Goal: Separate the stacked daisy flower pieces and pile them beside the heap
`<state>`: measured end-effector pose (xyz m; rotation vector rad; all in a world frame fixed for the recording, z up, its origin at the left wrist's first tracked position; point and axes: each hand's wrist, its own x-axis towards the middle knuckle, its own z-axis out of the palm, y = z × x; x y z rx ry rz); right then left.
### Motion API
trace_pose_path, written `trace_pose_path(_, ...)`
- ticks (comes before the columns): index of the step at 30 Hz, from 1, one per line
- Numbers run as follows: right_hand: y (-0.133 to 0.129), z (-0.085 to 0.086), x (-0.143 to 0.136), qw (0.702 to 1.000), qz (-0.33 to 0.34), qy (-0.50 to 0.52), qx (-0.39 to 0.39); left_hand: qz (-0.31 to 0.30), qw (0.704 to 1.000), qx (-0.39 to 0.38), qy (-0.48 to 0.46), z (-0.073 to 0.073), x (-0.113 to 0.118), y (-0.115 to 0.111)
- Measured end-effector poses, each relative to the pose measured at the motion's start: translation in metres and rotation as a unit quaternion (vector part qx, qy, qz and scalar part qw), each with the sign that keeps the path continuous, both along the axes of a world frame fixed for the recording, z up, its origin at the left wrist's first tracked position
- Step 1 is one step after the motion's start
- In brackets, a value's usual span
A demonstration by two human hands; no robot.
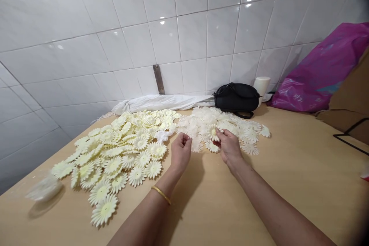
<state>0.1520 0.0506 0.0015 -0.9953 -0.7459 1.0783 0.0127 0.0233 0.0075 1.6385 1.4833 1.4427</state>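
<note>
Flower (213,133), head view: one pale bloom with a yellowish centre is held up before the white heap (198,122), its face toward the camera.
Right hand (231,149): thumb and fingers pinch the flower at its right edge.
Left hand (180,152): curled between the two heaps, thumb and fingertips pressed together; whether anything thin sits between them, one cannot tell. A gold-coloured bracelet (161,195) circles the forearm below.
Yellow heap (113,165): pale yellow, daisy-shaped pieces lie piled and overlapping across the left of a wood-toned table (230,207), two trailing toward the near side.
White heap: translucent, petal-edged pieces spread at the centre, beside the yellow ones, with a few more opaque blooms among them.
Clear plastic (45,187): a crumpled bundle rests at far left.
Back of table: a white wrapping (167,102) stretches behind the heaps to a black pouch (236,98), with a white cylinder (262,83) just beside it.
Right side: a shiny purple bag (319,71) slumps against brown cardboard (350,102).
Wall (191,38): pale tiles, with an upright metal strip (158,79).
</note>
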Motion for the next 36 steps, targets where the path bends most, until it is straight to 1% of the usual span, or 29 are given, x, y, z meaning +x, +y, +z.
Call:
trace_pose_path(2, -0.003, 0.001, -0.004, 0.999, 0.034, -0.005, 0.0, 0.044, 0.996, 0.037, 0.071, 0.002, -0.002, -0.005)
trace_pose_path(3, -0.005, 0.001, -0.007, 0.998, 0.054, -0.01, 0.003, 0.058, 0.993, 0.054, 0.088, 0.003, -0.002, -0.008)
trace_pose_path(4, -0.008, 0.001, -0.01, 0.997, 0.077, -0.019, 0.01, 0.06, 0.992, 0.061, 0.089, 0.005, 0.0, -0.011)
trace_pose_path(5, -0.011, 0.001, -0.014, 0.994, 0.1, -0.031, 0.019, 0.046, 0.995, 0.054, 0.075, 0.005, 0.001, -0.013)
trace_pose_path(6, -0.014, 0.001, -0.018, 0.991, 0.123, -0.045, 0.029, 0.018, 0.998, 0.032, 0.049, 0.006, 0.004, -0.015)
trace_pose_path(8, -0.02, 0.0, -0.024, 0.982, 0.164, -0.079, 0.052, -0.053, 0.997, -0.032, -0.039, 0.004, 0.008, -0.017)
trace_pose_path(10, -0.024, -0.001, -0.027, 0.973, 0.189, -0.115, 0.069, -0.097, 0.982, -0.079, -0.139, 0.001, 0.009, -0.017)
trace_pose_path(11, -0.025, -0.002, -0.028, 0.969, 0.195, -0.133, 0.076, -0.109, 0.973, -0.087, -0.184, -0.002, 0.009, -0.016)
trace_pose_path(13, -0.026, -0.004, -0.029, 0.962, 0.194, -0.17, 0.087, -0.125, 0.957, -0.084, -0.246, -0.006, 0.007, -0.014)
trace_pose_path(15, -0.027, -0.005, -0.029, 0.958, 0.186, -0.199, 0.091, -0.143, 0.946, -0.08, -0.281, -0.009, 0.004, -0.013)
trace_pose_path(18, -0.029, -0.006, -0.029, 0.951, 0.177, -0.238, 0.084, -0.152, 0.94, -0.084, -0.294, -0.01, 0.002, -0.012)
trace_pose_path(23, -0.03, -0.005, -0.028, 0.945, 0.151, -0.283, 0.071, -0.145, 0.939, -0.09, -0.298, -0.01, 0.0, -0.011)
trace_pose_path(28, -0.031, -0.004, -0.028, 0.945, 0.164, -0.275, 0.067, -0.18, 0.927, -0.104, -0.311, -0.011, -0.004, -0.007)
trace_pose_path(33, -0.032, -0.001, -0.029, 0.951, 0.149, -0.259, 0.074, -0.169, 0.934, -0.101, -0.299, -0.004, -0.004, -0.01)
trace_pose_path(36, -0.032, 0.002, -0.029, 0.959, 0.172, -0.212, 0.081, -0.173, 0.932, -0.102, -0.3, 0.0, -0.001, -0.013)
